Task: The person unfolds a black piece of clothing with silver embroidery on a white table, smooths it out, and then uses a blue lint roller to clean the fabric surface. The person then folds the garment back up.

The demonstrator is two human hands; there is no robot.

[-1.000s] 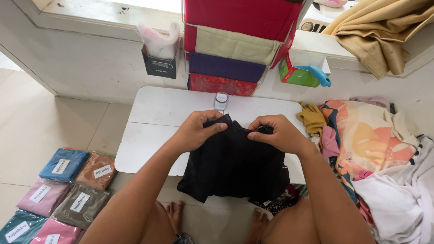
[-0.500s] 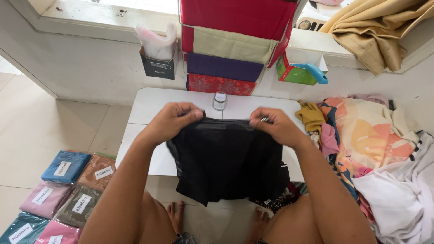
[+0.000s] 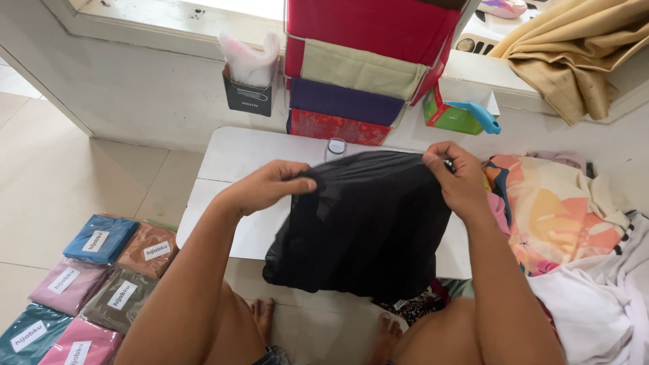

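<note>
I hold the black cloth (image 3: 368, 223) up over the low white table (image 3: 230, 159), and it hangs thin, limp and light, so I judge its top edge the best place to take it. My left hand (image 3: 274, 189) and right hand (image 3: 456, 177) are both closed on that edge's corners, spread apart, forearms reaching forward; the right fingertips are probably tucked behind the fabric.

- A low white table (image 3: 230, 152) stands on a floor (image 3: 61, 176) of pale beige tiles.
- Behind the table runs a low white wall (image 3: 135, 88) with a ledge (image 3: 162, 34) on top; daylight falls on the ledge from above.
- Stacked fabric boxes (image 3: 365, 61), red, beige and purple, lean against the wall.
- A tan cloth (image 3: 574, 54) hangs over the ledge at the right.
- Flat packets (image 3: 101, 236) in blue, brown, pink and teal lie on the floor at the left.
</note>
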